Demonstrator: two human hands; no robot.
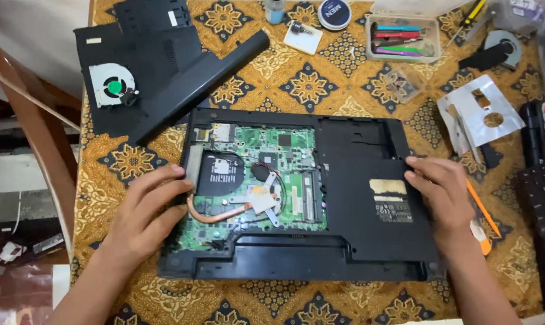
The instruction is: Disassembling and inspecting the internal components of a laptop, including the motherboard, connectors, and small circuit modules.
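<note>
Laptop base (357,198), underside up with its board exposed, is steadied at both side edges.
Left hand (146,216) is laid open, fingers spread, against the heatsink side; right hand (441,192) is pressed flat, grasping nothing. Heatsink removal appears in hand; a screwdriver would be needed. A patterned cloth (308,84) covers the table.

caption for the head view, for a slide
Both hands, left hand and right hand, steady an opened laptop on patterned cloth.
</note>
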